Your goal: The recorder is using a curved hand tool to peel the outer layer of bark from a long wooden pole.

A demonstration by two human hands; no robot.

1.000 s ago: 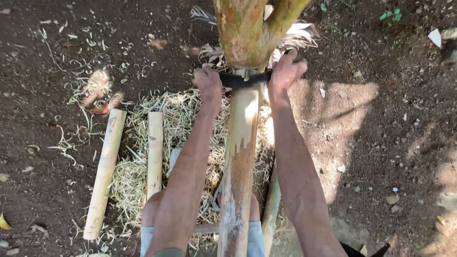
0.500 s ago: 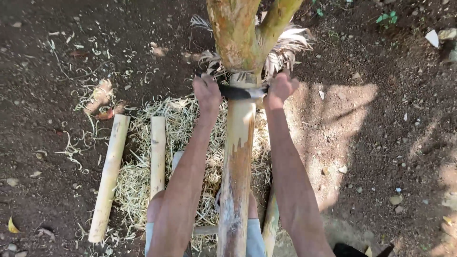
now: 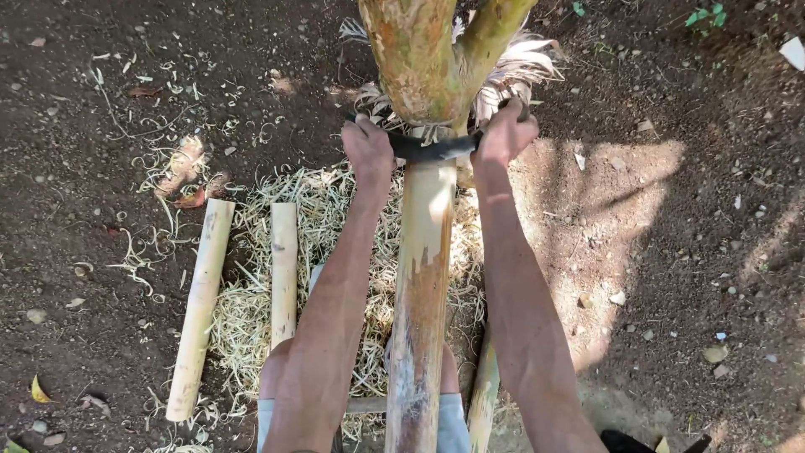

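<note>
Gripping: left hand [image 3: 367,149] and right hand [image 3: 503,134], fingers clenched on the two ends of a dark curved blade [image 3: 432,148], drawing it across a bamboo pole [image 3: 423,277] at centre.
Standing: pole running from near, between the knees, away to the far forked tree trunk [image 3: 419,59] and leaning against it.
Progressing: pale, smooth band showing just below the blade; streaky brown-green skin remaining lower down, so scraping judged partly done.
Lying left: two cut bamboo lengths, a long one [image 3: 199,310] and a shorter one [image 3: 283,273], both cream, round and already stripped clean.
Piling: curly straw-coloured shavings [image 3: 335,210] under and around the pole.
Surrounding: dark crumbly soil [image 3: 671,252], sunlit patch at right.
</note>
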